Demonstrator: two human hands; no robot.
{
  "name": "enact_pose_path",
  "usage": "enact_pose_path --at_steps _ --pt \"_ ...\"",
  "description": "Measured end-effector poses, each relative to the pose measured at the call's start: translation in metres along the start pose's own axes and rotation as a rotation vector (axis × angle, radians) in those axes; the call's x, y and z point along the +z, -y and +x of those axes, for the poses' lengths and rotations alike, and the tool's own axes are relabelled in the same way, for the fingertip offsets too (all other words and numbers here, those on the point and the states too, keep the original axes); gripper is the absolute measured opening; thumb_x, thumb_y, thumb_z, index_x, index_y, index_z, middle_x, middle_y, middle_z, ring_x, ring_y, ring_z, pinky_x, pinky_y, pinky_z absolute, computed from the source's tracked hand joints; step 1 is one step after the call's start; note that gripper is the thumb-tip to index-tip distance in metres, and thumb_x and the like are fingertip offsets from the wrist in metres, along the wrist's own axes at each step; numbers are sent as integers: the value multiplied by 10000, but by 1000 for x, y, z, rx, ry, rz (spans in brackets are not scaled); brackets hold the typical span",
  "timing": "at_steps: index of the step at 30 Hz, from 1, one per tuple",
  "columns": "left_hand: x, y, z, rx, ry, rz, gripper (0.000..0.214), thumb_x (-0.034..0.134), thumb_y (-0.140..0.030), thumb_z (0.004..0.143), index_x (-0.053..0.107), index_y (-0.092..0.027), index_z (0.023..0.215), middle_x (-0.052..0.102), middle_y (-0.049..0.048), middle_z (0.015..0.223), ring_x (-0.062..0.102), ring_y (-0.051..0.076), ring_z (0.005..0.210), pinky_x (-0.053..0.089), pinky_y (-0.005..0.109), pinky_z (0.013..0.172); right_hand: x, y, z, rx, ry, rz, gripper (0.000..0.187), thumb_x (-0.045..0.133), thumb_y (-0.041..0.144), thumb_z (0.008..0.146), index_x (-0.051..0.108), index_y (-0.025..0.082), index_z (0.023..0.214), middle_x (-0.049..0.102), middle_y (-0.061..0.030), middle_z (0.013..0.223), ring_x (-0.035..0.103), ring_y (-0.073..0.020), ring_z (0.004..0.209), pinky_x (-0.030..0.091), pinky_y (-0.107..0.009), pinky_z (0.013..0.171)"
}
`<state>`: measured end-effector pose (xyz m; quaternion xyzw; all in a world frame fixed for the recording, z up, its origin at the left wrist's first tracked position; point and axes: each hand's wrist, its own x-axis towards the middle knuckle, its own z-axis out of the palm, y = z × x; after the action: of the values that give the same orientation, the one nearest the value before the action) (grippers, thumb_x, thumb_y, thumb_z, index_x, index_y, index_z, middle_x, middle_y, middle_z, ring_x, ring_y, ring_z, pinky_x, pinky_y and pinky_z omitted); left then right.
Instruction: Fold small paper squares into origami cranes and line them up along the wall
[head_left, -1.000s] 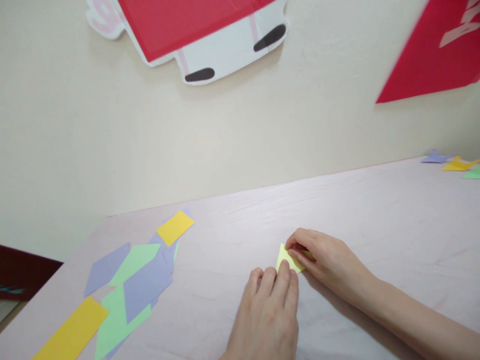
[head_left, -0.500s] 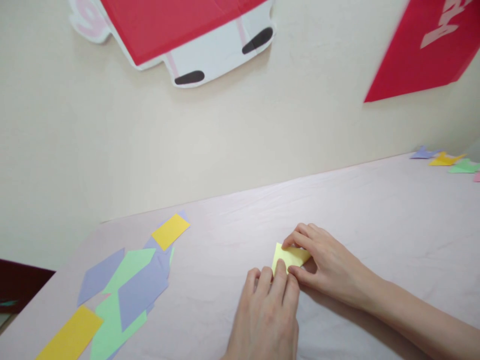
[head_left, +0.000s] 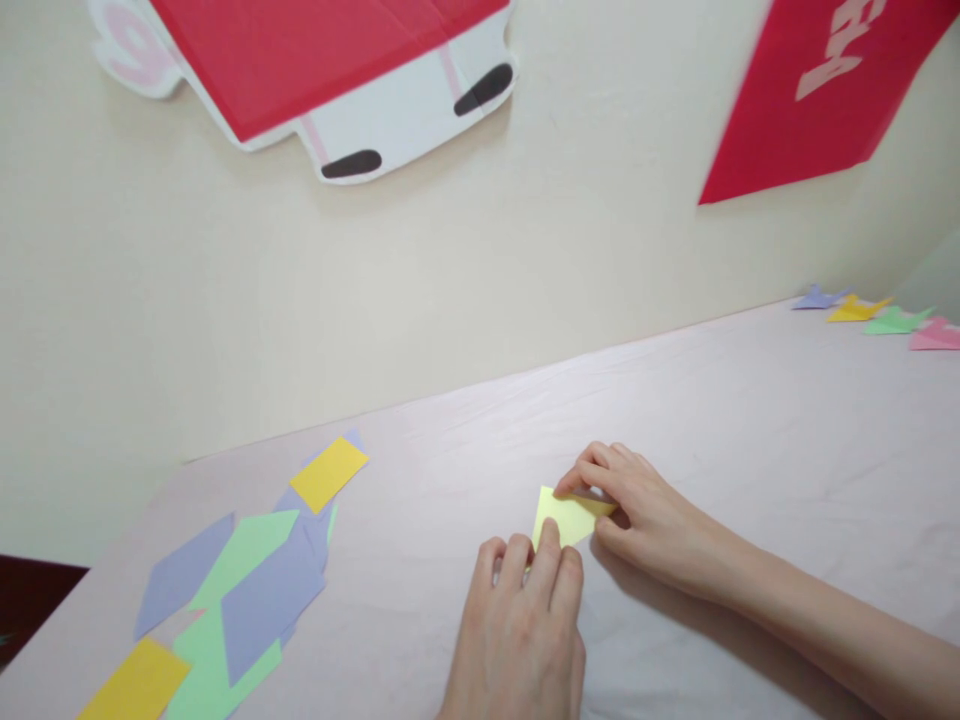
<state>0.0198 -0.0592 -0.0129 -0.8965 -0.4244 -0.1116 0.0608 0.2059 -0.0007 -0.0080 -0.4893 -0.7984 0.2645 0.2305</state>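
A small pale yellow folded paper (head_left: 568, 519) lies on the cloth-covered table, pointed at its right end. My left hand (head_left: 525, 610) presses down on its near left part with bent fingers, the index fingertip on the paper. From the right, my right hand (head_left: 637, 510) has the paper's right end between thumb and fingers, with the fingertips on its upper edge. The paper's lower left corner is hidden behind my left fingers.
At the left lie loose sheets: a purple sheet (head_left: 274, 600), a green sheet (head_left: 244, 550) and a yellow-orange sheet (head_left: 330, 475), several overlapping. Folded paper shapes, one of them orange (head_left: 857, 309), stand at the far right. Behind the table (head_left: 420, 480) rises a wall (head_left: 405, 300) with red decorations.
The view has shifted slightly to the right. My right thumb has slid right along the paper's lower edge, baring more of it. My left hand still presses on the paper.
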Motion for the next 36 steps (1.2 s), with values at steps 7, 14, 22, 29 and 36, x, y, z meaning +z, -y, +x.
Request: enact_pose_path --at_steps 7,14,22,29,36 --pt "0 1 1 -8 1 -24 349 545 -106 748 636 -162 1081 646 60 1239 557 234 877 472 397 785 -13 -17 1 78 39 30 475 414 -27 600 665 226 914 598 -54 938 510 -241 914 412 -396 822" --pt "4 1 2 -13 -30 -59 447 538 -165 834 562 -185 1280 631 55 1252 550 237 894 454 415 801 -14 -20 1 70 -71 176 332 452 67 703 640 222 929 617 -52 957 520 -237 940 412 -400 849" --pt "5 1 5 -15 -43 -67 349 564 -223 852 607 -195 1198 648 57 1210 562 256 975 435 431 859 0 -2 -2 -12 -22 6 232 586 97 757 619 213 956 592 -47 1009 490 -237 979 364 -404 889" --pt "14 9 -8 -70 -216 -35 201 591 -300 846 643 -213 1019 598 90 1296 502 300 1159 378 458 944 -2 -2 0 13 -4 2 245 599 94 754 614 211 968 583 -45 1015 491 -240 996 363 -401 903" --pt "5 20 -33 -77 -192 52 196 567 -334 882 645 -229 1028 595 86 1323 525 290 1173 386 434 939 0 -4 1 5 -18 2 266 592 86 739 618 212 971 583 -41 1011 490 -234 986 369 -398 904"
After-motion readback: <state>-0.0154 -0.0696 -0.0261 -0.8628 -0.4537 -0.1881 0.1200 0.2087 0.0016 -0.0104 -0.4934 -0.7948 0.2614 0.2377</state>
